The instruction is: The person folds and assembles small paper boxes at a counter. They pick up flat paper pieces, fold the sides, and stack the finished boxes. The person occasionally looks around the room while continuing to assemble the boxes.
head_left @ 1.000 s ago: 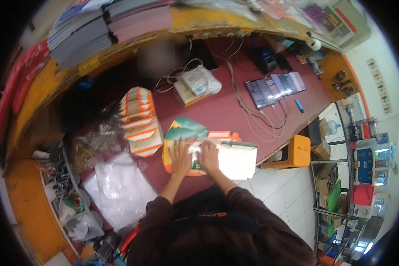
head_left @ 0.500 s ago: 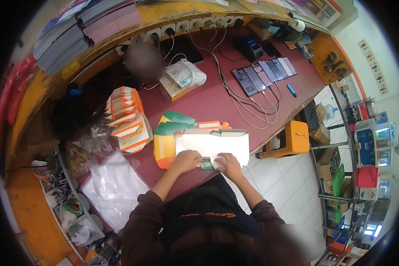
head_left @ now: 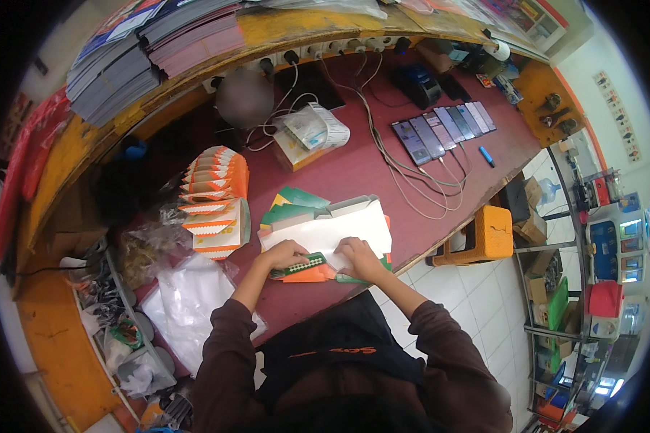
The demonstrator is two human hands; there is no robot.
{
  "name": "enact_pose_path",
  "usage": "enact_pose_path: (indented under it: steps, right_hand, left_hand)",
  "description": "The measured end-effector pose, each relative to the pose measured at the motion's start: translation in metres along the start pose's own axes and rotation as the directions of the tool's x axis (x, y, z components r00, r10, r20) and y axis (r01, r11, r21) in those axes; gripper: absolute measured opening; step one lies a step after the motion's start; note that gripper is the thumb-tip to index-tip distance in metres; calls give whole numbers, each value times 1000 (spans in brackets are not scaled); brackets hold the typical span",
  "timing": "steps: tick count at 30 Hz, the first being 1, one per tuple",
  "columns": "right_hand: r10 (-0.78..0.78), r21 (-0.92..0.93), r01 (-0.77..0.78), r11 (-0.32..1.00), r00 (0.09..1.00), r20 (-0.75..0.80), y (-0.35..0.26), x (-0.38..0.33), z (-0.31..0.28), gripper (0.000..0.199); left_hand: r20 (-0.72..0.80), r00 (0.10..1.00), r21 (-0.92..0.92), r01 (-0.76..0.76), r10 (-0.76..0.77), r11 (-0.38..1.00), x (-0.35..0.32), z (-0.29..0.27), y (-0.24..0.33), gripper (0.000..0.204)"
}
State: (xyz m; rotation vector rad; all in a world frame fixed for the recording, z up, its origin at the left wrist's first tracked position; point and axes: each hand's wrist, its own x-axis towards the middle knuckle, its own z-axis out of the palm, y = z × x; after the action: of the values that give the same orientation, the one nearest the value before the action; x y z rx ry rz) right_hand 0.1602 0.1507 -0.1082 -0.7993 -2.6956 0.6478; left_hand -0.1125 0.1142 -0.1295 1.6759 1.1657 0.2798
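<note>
A flat cardboard carton [head_left: 332,227], white inside face up, lies at the table's front edge with its far flaps bent up. My left hand [head_left: 285,254] grips its near left edge, fingers closed beside a green flap with a row of pale marks [head_left: 303,265]. At the near right edge my right hand [head_left: 359,260] bends its fingers down onto the same carton. Orange card [head_left: 314,275] shows below the near edge between the hands. Green and yellow card pieces [head_left: 292,202] stick out from under the far left side.
Left of the carton stands a fanned stack of orange and white folded cartons [head_left: 217,198]. Clear plastic bags [head_left: 191,303] lie nearer me. Phones in a row [head_left: 440,133], cables [head_left: 390,169] and a blue marker [head_left: 487,156] lie farther right. A yellow stool [head_left: 487,234] stands beside the table.
The carton has turned and shifted, and its near side now shows the green flap and orange card. My hands have moved slightly farther apart along its near edge. The view has shifted a little.
</note>
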Motion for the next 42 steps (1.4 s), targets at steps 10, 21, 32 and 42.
enact_pose_path:
  steps: [10,21,32,42]
  right_hand:
    - [456,185,-509,840,849,267,-10,43,15,39]
    - [92,-20,-97,995,982,-167,-15,-10,15,60]
    - [293,-108,-274,956,918,268,24,15,1,40]
    - [288,64,-296,953,818,-497,23,24,43,26]
  left_hand:
    - [147,989,79,-1,-11,997,-4,-6,2,30]
    - [-408,913,274,129,-6,953,19,59,62,26]
    - [66,995,-159,83,-74,984,38,29,20,32]
    - [-305,950,101,106,-71,989,20,54,47,31]
